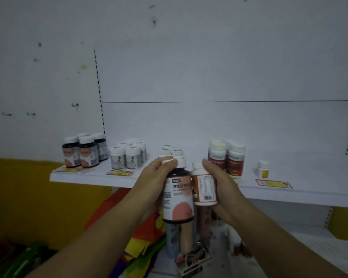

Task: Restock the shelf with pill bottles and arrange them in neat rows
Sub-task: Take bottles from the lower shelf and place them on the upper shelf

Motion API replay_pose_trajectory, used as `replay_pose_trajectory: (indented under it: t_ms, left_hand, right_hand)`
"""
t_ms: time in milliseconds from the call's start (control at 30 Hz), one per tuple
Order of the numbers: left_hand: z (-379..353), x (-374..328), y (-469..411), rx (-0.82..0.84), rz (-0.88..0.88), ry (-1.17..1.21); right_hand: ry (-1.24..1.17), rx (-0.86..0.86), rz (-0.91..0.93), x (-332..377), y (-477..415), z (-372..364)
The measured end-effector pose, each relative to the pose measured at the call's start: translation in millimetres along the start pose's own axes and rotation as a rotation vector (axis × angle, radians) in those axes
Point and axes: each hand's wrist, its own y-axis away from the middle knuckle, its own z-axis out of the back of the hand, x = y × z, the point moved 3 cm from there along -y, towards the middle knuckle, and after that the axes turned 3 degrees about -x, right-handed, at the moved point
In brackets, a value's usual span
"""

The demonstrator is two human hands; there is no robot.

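My left hand (156, 177) grips a dark pill bottle with a pink label and white cap (178, 195), held upright in front of the white shelf (84, 177). My right hand (219, 181) grips a smaller white bottle with an orange label (204, 185) right beside it. Both bottles hang just before the shelf's front edge. On the shelf stand groups of bottles: dark pink-labelled ones (84, 151) at the left, white ones (129, 154), white-capped ones (172, 151) partly hidden behind my hands, and red-labelled ones (227, 157).
A single small white bottle (262, 169) stands alone at the right of the shelf. Price tags (273, 184) lie along the front edge. Below the shelf a colourful bag (145, 233) holds more bottles and packets (181, 237). A yellow panel (28, 197) is at the left.
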Motion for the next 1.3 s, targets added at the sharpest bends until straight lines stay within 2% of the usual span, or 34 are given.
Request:
replay_pose_trajectory:
  t_ms: [133, 333, 567, 700, 900, 1167, 1300]
  left_hand:
    - [25.0, 8.6, -16.5, -0.007, -0.023, -0.013]
    - [54.1, 18.7, -37.0, 0.079, 0.021, 0.019]
    - [64.2, 27.2, -62.7, 0.090, 0.036, -0.008]
    - [63.7, 8.6, -82.2, 0.149, -0.021, -0.065]
    - [65.6, -39.6, -134.1, 0.070, -0.108, -0.133]
    - [81.7, -63.5, -171.3, -0.060, -0.155, -0.247]
    - [93.5, -63.6, -190.3, -0.044, -0.145, -0.274]
  right_hand:
    - [0.043, -0.062, 0.006, -20.1, -17.2, -18.3]
    - [0.042, -0.053, 0.052, -36.9, -34.6, -34.4]
    - [0.129, -0.215, 0.068, -34.0, -48.9, -19.5]
    - [0.406, -0.237, 0.195, -0.5, -69.1, -25.1]
    - [0.772, -0.229, 0.350, 72.0, -158.7, -27.9]
    - [1.320, 0.010, 0.175, 74.2, -255.3, -11.2]
    - [1.424, 0.142, 0.007, 53.9, -273.5, -8.2]
